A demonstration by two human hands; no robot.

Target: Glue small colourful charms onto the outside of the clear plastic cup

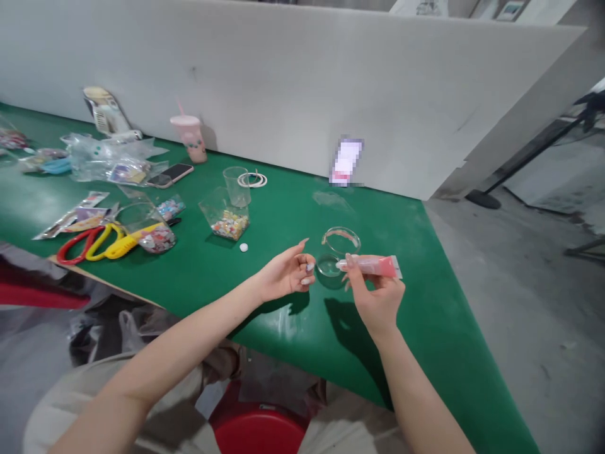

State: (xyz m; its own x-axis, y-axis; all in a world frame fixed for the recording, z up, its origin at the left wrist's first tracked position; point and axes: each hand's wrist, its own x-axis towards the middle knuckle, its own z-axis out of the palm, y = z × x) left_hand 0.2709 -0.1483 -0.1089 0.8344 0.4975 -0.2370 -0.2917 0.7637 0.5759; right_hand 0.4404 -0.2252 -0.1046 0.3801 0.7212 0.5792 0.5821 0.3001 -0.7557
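My right hand [380, 299] pinches a squeeze tube [371, 265], clear with a pink back end, lying nearly level with its nozzle to the left. Below the nozzle stands a small round clear dish [326, 270] on the green table. On the dish's left side is my left hand [287, 272], fingers loosely curled, thumb apart; I see nothing held in it. A clear ring-shaped piece [341, 240] with a pinkish rim lies just behind the dish. Left of my left hand are a small white round piece [244, 247] and a clear cup of colourful small pieces [230, 225].
A lit phone [346, 162] leans on the white partition [283, 82]. Further left are an empty clear cup [237, 187], a coiled white cord [252, 180], a pink tumbler [191, 139], a dark phone [171, 175], red-and-yellow scissors [89, 244] and plastic bags [111, 161]. The table's right edge [472, 315] is near.
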